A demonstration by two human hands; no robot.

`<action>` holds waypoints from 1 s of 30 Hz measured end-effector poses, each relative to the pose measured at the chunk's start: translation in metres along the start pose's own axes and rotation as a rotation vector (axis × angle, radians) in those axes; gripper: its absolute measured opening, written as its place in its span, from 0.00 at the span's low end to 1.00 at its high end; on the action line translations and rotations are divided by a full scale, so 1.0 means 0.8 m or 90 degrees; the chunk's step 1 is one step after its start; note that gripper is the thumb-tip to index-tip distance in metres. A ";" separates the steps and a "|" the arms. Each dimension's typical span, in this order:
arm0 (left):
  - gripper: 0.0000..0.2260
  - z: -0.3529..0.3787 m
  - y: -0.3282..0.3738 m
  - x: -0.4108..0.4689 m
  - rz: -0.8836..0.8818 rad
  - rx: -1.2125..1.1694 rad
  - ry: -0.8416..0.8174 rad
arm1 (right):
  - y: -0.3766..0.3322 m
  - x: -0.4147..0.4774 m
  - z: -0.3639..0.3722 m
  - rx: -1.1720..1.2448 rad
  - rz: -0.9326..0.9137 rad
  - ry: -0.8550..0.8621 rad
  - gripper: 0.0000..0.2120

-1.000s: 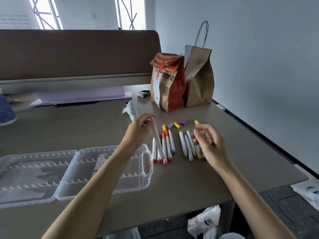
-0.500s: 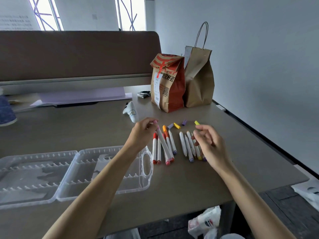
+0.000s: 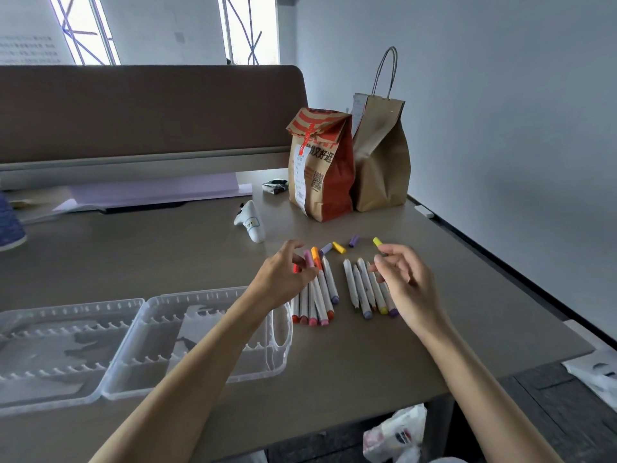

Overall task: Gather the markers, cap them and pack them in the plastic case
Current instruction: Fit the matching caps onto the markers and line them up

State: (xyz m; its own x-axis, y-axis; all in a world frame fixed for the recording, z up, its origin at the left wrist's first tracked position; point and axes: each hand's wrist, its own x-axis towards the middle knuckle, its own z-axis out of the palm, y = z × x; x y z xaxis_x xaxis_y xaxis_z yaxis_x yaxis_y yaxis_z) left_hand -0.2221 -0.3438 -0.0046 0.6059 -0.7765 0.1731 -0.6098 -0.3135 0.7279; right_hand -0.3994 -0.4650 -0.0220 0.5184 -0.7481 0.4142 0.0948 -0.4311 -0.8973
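Head view. White-barrelled markers (image 3: 330, 282) with coloured ends lie in two rows on the desk (image 3: 167, 262), just right of the open clear plastic case (image 3: 133, 329). Loose caps (image 3: 339, 247) lie beyond them. The left hand (image 3: 287, 275) curls over the left row, but whether it grips anything cannot be told. The right hand (image 3: 404, 285) hovers relaxed, holding nothing.

Left hand (image 3: 287, 277), right hand (image 3: 405, 284), both half-curled

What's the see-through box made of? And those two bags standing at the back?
The see-through box looks like clear, glossy plastic: you can see the table through it, and it shines. The red striped bag and the brown bag look like matte paper: both are creased and folded at the top.
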 end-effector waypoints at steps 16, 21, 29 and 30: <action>0.18 0.001 -0.010 -0.002 0.078 0.171 -0.053 | 0.010 0.019 -0.041 0.008 0.082 0.181 0.08; 0.17 0.002 -0.005 -0.006 0.084 0.222 -0.062 | 0.019 0.020 -0.067 -0.217 0.131 0.111 0.06; 0.17 0.002 -0.002 -0.009 0.085 0.225 -0.056 | 0.025 0.021 -0.075 -0.411 0.139 -0.080 0.10; 0.17 0.001 -0.002 -0.009 0.083 0.224 -0.058 | 0.026 0.023 -0.073 -0.412 0.129 -0.079 0.10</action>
State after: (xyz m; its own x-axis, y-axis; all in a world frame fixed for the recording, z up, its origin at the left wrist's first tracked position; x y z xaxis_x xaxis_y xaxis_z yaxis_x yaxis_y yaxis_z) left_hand -0.2263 -0.3385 -0.0076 0.4738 -0.8623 0.1785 -0.8262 -0.3651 0.4292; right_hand -0.4375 -0.5169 -0.0239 0.5700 -0.7987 0.1929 -0.5205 -0.5326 -0.6673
